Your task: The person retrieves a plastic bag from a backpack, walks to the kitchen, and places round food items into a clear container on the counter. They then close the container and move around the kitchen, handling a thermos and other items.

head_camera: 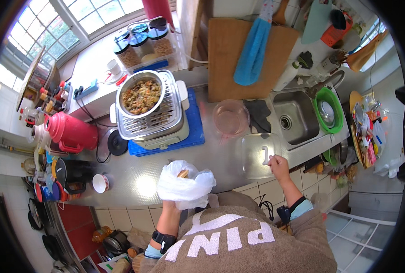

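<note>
My left hand [171, 204] is mostly hidden beneath a white plastic bag [189, 186], which it supports from below; something light brown shows in the bag's mouth. On the counter's right part, my right hand [279, 166] is at the white handle [265, 155] of a clear, rounded-square lid [253, 167], its fingers at the handle's near end. Behind the bag, a steel pot of mixed chopped food [141, 97] stands on the slotted steel top [170, 109] of an electric cooker. A clear pinkish bowl [231, 117] sits beyond the lid.
A blue plastic board [197, 136] lies under the cooker. A small white bowl [101, 183], black kettle [74, 172] and red thermos [74, 131] stand at left. The sink [296, 119] with a green basin [328, 119] is at right, beside a dark cloth [259, 114]. A wooden board [223, 61] leans behind.
</note>
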Tool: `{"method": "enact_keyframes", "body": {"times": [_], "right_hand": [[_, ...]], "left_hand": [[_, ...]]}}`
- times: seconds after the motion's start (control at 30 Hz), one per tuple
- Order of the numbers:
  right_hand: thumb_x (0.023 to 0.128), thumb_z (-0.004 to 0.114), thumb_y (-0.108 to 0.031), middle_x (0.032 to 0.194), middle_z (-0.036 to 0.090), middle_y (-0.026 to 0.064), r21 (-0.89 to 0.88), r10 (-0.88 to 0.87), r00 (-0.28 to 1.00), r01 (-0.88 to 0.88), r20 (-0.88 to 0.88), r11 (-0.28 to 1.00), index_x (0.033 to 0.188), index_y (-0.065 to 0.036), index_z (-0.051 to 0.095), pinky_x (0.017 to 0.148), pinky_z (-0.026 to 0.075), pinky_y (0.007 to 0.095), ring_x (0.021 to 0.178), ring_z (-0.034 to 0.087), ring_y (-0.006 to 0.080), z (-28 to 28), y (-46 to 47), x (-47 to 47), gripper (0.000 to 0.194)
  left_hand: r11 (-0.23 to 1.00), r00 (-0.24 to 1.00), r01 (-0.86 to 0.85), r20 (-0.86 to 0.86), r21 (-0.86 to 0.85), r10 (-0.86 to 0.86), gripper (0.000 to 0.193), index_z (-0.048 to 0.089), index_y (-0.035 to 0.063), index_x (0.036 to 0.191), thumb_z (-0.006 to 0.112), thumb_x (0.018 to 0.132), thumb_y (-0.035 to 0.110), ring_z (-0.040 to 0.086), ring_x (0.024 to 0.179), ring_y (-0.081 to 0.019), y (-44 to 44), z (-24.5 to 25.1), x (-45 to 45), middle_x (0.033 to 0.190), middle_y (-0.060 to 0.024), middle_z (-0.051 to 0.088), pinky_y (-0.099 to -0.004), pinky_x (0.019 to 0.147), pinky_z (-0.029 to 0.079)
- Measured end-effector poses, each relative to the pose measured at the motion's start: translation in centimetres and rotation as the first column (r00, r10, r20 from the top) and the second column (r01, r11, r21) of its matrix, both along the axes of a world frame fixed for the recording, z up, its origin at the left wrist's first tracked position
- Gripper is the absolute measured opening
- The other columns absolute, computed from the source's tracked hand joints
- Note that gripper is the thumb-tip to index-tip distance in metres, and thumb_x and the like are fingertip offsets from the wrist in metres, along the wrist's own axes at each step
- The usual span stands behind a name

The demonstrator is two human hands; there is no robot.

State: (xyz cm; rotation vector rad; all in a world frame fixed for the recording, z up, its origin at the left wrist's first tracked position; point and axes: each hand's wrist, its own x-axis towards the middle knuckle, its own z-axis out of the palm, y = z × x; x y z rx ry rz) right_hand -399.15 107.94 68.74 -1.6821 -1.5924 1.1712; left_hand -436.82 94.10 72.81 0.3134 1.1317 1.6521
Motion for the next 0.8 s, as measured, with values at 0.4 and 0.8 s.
{"method": "enact_keyframes", "body": {"times": [0.4,0.8], "right_hand": [[0.095,0.045,-0.028,0.055,0.051,0.0029,-0.209,0.198,0.595,-0.544,-0.779,0.812,0.065,-0.005,0.056,0.085,0.045,0.0322,0.047,0.048,0.0109,8.3,-1.4,-4.3,0.039],[0.095,0.042,-0.027,0.051,0.049,0.0034,-0.179,0.026,0.513,-0.347,-0.858,0.921,0.065,-0.006,0.054,0.107,0.033,0.0383,0.044,0.048,0.0133,6.5,-1.3,1.6,0.038]], "left_hand": [[0.966,0.993,-0.047,0.092,-0.255,0.073,0.044,0.037,0.0086,0.135,0.043,0.099,0.032,0.056,0.113,-0.0292,11.1,0.0,7.0,0.127,-0.0121,0.052,-0.0466,0.093,0.049],[0.864,0.801,0.152,-0.452,-0.480,-0.392,0.030,0.048,0.0055,0.113,0.049,0.097,0.031,0.047,0.062,-0.0146,27.2,3.9,10.0,0.087,-0.0064,0.050,-0.0286,0.051,0.048]]}}
